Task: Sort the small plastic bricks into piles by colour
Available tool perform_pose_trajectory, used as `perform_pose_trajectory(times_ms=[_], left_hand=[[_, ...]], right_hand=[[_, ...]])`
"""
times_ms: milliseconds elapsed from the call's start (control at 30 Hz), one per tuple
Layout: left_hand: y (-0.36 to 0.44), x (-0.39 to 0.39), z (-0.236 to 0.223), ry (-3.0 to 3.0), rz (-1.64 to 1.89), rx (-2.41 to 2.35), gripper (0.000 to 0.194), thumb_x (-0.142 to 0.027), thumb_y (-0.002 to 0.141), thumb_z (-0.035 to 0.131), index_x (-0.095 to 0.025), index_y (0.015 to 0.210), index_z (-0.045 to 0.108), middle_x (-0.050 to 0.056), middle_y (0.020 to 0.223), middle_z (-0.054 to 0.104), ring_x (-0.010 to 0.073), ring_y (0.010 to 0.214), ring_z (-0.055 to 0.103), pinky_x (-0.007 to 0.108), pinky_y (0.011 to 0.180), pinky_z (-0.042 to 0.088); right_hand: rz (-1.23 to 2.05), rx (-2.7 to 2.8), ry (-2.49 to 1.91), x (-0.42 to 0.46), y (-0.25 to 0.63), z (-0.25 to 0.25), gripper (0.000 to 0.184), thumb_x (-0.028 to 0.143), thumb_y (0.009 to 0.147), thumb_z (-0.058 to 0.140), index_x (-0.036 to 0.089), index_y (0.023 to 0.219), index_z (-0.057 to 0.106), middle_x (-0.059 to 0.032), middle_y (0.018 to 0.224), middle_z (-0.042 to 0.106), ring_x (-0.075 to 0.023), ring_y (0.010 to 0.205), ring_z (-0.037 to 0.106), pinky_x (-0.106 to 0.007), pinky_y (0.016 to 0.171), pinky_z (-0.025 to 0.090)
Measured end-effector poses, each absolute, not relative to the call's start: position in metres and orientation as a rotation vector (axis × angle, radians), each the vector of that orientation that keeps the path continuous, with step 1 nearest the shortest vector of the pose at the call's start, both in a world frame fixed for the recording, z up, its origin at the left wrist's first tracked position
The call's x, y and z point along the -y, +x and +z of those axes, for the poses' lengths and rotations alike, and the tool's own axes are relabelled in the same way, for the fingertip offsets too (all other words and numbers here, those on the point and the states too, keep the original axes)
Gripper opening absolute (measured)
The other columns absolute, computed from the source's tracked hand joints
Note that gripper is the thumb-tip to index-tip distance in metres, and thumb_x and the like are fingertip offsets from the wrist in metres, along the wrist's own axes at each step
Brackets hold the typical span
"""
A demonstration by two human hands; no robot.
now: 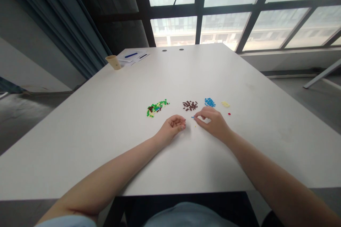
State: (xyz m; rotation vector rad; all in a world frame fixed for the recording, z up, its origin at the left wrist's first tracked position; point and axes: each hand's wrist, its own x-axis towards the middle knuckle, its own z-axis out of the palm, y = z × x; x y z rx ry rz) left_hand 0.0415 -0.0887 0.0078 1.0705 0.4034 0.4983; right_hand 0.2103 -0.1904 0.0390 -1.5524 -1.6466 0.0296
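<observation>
My right hand (213,122) pinches a small blue building-block piece (192,117) between thumb and fingertips, just above or on the table. Facing it, my left hand (172,127) rests with its fingers curled in toward the thumb; whether something tiny is between the fingertips I cannot make out. A tiny yellow piece (195,126) lies between the two hands. Beyond them are a pile of brown pieces (190,105) and a pile of blue pieces (210,102). Right of these sit a pale yellow pile (225,104) and a single red piece (229,114).
A mixed pile of green, yellow, brown and blue pieces (156,108) lies to the left on the white table (202,74). At the far left edge are a tan cup (114,63), papers (128,58) and a blue pen (131,55). Windows rise behind the table.
</observation>
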Motion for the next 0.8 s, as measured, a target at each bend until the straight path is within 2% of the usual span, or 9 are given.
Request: perform_pose_trajectory(times_ms=[167,333,467,633,800], left_hand=[[0.042,0.086,0.002,1.166,0.453,-0.508,0.028,-0.029,0.058,0.077,-0.013,0.070,0.057,-0.003,0.058,0.052,0.0053,0.052,0.044,0.020,0.052,0.030],[0.041,0.085,0.000,1.223,0.439,-0.503,0.029,-0.031,0.059,0.075,-0.013,0.072,0.056,-0.004,0.057,0.052,0.0053,0.051,0.043,0.019,0.051,0.030],[0.040,0.085,0.003,1.227,0.436,-0.503,0.031,-0.033,0.058,0.076,-0.014,0.072,0.056,-0.004,0.056,0.051,0.0056,0.050,0.043,0.020,0.049,0.030],[0.039,0.086,0.006,1.218,0.424,-0.495,0.032,-0.033,0.058,0.076,-0.014,0.070,0.055,-0.004,0.055,0.051,0.0054,0.049,0.042,0.019,0.049,0.030],[0.038,0.085,0.007,1.234,0.419,-0.486,0.030,-0.032,0.059,0.075,-0.014,0.070,0.054,-0.004,0.057,0.051,0.0053,0.050,0.042,0.019,0.050,0.030]], right_hand=[[-0.061,1.330,-2.069,0.172,0.271,0.036,0.015,0.025,0.074,0.056,0.016,0.072,0.068,-0.0017,0.063,0.054,-0.0130,0.061,0.047,-0.025,0.060,0.034],[0.009,1.345,-2.377,0.150,0.291,0.033,0.018,0.028,0.075,0.055,0.019,0.079,0.070,-0.0044,0.079,0.063,-0.0156,0.072,0.053,-0.026,0.064,0.036],[0.085,1.357,-2.537,0.137,0.283,0.033,0.019,0.031,0.075,0.056,0.022,0.082,0.070,-0.0063,0.093,0.066,-0.0199,0.082,0.056,-0.029,0.067,0.038],[0.147,1.317,-2.613,0.132,0.281,0.031,0.019,0.031,0.075,0.056,0.022,0.084,0.071,-0.0084,0.093,0.067,-0.0236,0.087,0.058,-0.032,0.069,0.040],[0.133,1.253,-2.569,0.140,0.286,0.036,0.023,0.031,0.076,0.053,0.021,0.087,0.070,-0.0078,0.092,0.066,-0.0212,0.084,0.057,-0.029,0.066,0.037]])
